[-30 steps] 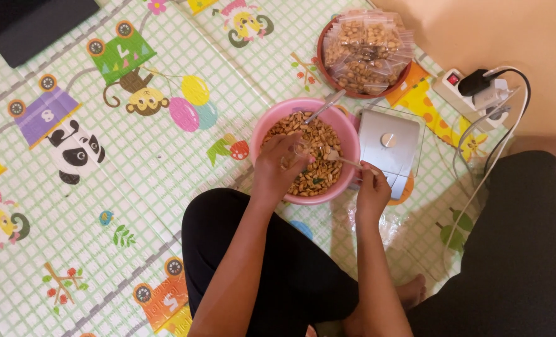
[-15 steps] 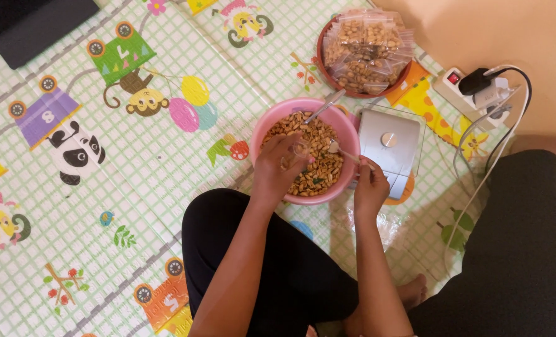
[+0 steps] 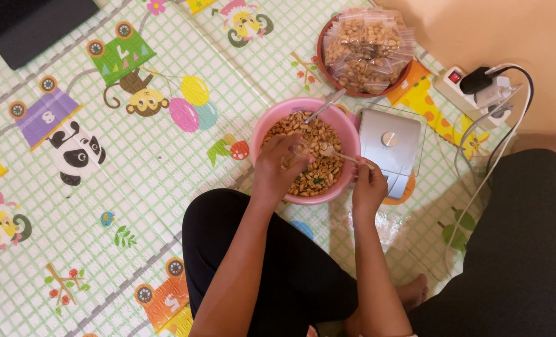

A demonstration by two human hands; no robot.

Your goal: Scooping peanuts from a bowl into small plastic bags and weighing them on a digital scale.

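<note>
A pink bowl (image 3: 271, 116) full of roasted peanuts (image 3: 318, 134) stands on the play mat in front of my crossed legs. My left hand (image 3: 279, 168) reaches over the bowl and pinches a small clear plastic bag (image 3: 300, 150) open above the nuts. My right hand (image 3: 368, 185) is at the bowl's right rim, gripping the handle of a spoon (image 3: 338, 153) whose bowl end meets the bag's mouth. A second metal spoon (image 3: 325, 105) leans on the bowl's far rim.
A silver kitchen scale (image 3: 387, 146) sits right of the bowl. Behind it a brown bowl (image 3: 323, 65) holds several filled peanut bags (image 3: 365, 50). A power strip (image 3: 462, 90) with cables lies by the wall at right. A dark mat (image 3: 28, 22) is at top left.
My right hand has shifted slightly left and brought the spoon from over the nuts up to the bag's mouth. My left hand has stayed over the bowl.
</note>
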